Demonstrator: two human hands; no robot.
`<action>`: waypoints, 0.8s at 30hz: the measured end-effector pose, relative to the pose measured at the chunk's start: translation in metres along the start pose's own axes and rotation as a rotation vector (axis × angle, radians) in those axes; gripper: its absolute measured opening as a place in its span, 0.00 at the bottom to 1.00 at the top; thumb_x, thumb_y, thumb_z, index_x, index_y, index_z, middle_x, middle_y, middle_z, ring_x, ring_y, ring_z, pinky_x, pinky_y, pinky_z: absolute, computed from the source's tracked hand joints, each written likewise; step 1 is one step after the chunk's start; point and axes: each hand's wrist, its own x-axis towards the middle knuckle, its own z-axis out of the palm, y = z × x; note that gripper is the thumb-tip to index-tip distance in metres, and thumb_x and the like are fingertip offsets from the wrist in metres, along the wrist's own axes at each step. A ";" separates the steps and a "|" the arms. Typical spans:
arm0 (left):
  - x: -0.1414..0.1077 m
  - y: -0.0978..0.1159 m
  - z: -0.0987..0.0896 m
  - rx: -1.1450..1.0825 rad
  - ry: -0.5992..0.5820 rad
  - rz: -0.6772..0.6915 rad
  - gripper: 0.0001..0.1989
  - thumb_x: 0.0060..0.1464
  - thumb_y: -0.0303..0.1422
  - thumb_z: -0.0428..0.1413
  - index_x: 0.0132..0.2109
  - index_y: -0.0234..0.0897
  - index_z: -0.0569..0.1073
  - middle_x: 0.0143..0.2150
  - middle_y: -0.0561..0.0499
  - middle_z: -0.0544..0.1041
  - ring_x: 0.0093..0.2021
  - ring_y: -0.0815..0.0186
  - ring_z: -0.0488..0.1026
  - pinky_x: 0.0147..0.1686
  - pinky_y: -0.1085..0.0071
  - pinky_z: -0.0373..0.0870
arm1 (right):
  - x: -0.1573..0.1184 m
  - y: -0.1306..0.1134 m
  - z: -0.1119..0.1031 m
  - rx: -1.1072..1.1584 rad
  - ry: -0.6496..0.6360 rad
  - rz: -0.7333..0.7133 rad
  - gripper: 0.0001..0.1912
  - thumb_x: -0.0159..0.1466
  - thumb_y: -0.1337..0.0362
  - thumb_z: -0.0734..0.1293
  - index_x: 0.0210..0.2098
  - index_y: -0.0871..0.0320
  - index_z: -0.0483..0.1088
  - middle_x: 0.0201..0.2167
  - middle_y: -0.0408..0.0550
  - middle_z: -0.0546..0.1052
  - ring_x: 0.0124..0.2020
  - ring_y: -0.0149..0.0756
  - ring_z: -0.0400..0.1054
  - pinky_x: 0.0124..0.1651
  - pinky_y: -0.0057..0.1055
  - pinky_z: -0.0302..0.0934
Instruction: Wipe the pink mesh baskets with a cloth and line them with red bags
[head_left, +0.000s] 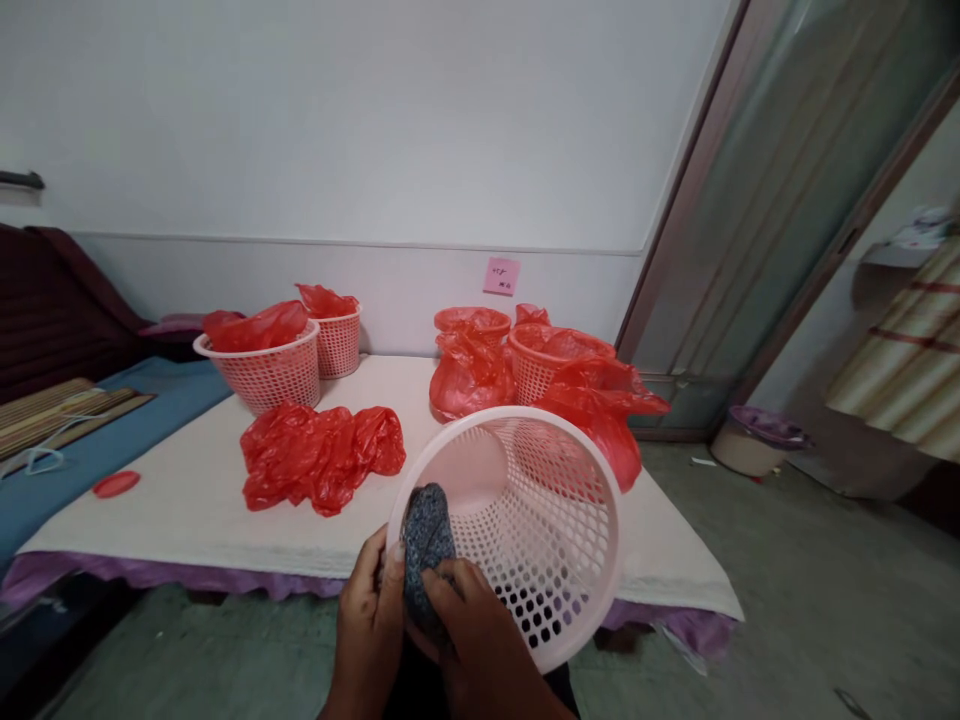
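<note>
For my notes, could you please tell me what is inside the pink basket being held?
Inside the pink perforated basket, the right hand holds a speckled gray-blue cloth near the left hand. The basket's surface behind the cloth and right hand is hidden.

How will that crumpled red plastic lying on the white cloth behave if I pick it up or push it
The crumpled red plastic will probably flop, since it lies in loose folds. Its thin, shiny film suggests it's light and perhaps slippery. Without a round shape, it's unlikely to roll.
</note>
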 end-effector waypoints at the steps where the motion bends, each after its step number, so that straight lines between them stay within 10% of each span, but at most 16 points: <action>1: 0.004 0.002 -0.001 0.006 0.003 0.022 0.20 0.59 0.47 0.49 0.52 0.40 0.71 0.53 0.47 0.75 0.53 0.58 0.70 0.54 0.63 0.63 | -0.002 0.005 0.000 -0.078 -0.027 0.015 0.22 0.63 0.67 0.63 0.57 0.52 0.65 0.49 0.53 0.70 0.48 0.45 0.65 0.48 0.40 0.63; 9: 0.011 0.009 -0.003 0.111 0.010 0.164 0.19 0.58 0.45 0.50 0.49 0.38 0.75 0.49 0.46 0.78 0.48 0.57 0.74 0.48 0.64 0.68 | -0.001 0.054 -0.018 -0.564 -0.229 0.263 0.15 0.59 0.76 0.60 0.37 0.58 0.77 0.42 0.62 0.75 0.45 0.55 0.69 0.40 0.43 0.65; 18: -0.005 0.005 0.010 0.095 -0.079 0.175 0.18 0.61 0.41 0.49 0.53 0.41 0.73 0.53 0.47 0.77 0.51 0.59 0.73 0.51 0.65 0.69 | 0.022 0.027 0.009 0.394 0.254 0.190 0.23 0.57 0.75 0.58 0.51 0.54 0.67 0.47 0.46 0.73 0.49 0.36 0.66 0.54 0.31 0.59; 24: -0.005 -0.005 0.006 0.007 -0.039 0.077 0.17 0.61 0.42 0.50 0.55 0.46 0.71 0.57 0.50 0.74 0.55 0.60 0.71 0.55 0.64 0.66 | 0.041 0.042 0.026 -0.059 0.057 0.158 0.26 0.57 0.74 0.60 0.55 0.55 0.66 0.48 0.53 0.71 0.49 0.45 0.63 0.53 0.39 0.58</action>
